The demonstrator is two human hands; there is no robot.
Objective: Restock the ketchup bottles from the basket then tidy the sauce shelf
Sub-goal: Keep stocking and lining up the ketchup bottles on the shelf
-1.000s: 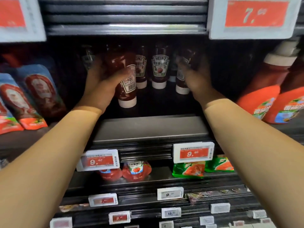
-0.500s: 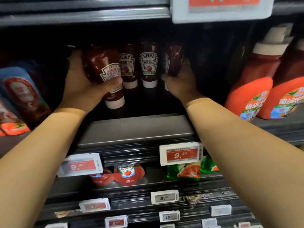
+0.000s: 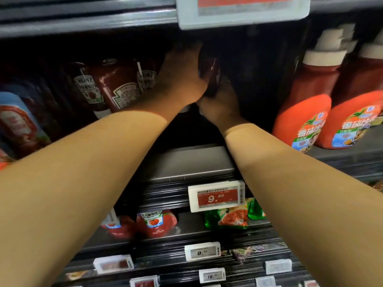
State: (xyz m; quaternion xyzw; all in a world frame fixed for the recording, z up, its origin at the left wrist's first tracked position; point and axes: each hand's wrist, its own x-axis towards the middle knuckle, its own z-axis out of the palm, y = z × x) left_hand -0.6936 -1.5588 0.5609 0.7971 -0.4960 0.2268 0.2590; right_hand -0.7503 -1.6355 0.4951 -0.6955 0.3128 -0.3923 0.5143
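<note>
1. Blue-and-red sauce pouches [image 3: 18, 121] are leaning at the shelf's far left.
2. Heinz ketchup bottles [image 3: 118, 88] are standing cap-down beside them.
3. The left hand [image 3: 182, 79] is wrapping around a dark ketchup bottle [image 3: 209, 73] deep in the shelf.
4. The right hand [image 3: 219, 102] is gripping that bottle's lower part.
5. Large orange sauce bottles [image 3: 304, 112] are standing at right.

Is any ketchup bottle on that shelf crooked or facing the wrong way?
Yes. One dark red Heinz ketchup bottle left of the hands leans sideways and shows its back label, while the upright Heinz bottle beside it faces front. Both hands, left hand and right hand, hold another dark bottle.
</note>
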